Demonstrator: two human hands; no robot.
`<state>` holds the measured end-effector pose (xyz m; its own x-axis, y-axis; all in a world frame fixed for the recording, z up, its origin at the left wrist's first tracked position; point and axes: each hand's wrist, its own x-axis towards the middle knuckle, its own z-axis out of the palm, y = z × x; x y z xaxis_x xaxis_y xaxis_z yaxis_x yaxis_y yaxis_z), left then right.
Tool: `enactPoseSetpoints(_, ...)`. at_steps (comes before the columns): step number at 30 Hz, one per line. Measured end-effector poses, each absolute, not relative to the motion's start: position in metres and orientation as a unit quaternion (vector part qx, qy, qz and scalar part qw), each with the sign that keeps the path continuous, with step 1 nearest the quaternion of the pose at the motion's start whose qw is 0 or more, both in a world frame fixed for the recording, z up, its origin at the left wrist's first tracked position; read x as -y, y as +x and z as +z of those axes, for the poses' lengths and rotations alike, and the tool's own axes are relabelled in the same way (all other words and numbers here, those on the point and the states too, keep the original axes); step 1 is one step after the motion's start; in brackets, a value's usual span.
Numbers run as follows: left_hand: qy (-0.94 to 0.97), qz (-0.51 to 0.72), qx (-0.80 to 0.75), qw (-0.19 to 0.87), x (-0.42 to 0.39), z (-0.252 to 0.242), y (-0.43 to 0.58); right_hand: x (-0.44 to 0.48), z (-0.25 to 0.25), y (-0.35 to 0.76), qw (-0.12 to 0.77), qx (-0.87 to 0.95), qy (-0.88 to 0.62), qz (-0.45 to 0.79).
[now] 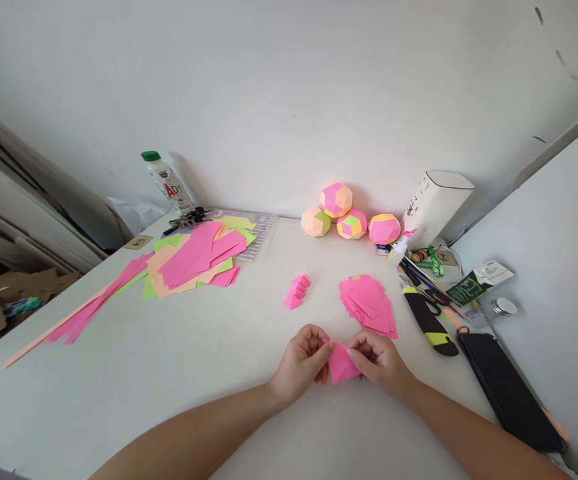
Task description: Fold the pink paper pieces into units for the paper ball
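My left hand (299, 363) and my right hand (379, 360) both pinch a small folded pink paper piece (341, 363) just above the white table (169, 373), near its front middle. The fingers of each hand are curled onto the paper's edges. Behind my right hand lies a loose stack of pink paper squares (369, 303). A little row of folded pink units (297, 291) sits behind my left hand.
Several paper polyhedron balls (351, 213) stand by the wall. Coloured sheets and strips (193, 257) lie at the left with a bottle (167, 180) and keys (189, 217). A cutter (429, 321), pens, a black phone (509, 390) and a white device (436, 203) crowd the right.
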<state>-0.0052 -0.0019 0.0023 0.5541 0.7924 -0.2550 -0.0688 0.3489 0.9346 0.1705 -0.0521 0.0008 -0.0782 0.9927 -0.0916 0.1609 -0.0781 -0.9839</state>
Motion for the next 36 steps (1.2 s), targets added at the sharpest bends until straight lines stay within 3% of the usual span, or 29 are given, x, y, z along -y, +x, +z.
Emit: enactPoseSetpoints(36,0.504,0.265,-0.382,0.728,0.0025,0.0035,-0.0056,0.0507,0.0014,0.1701,0.404,0.580,-0.524,0.475)
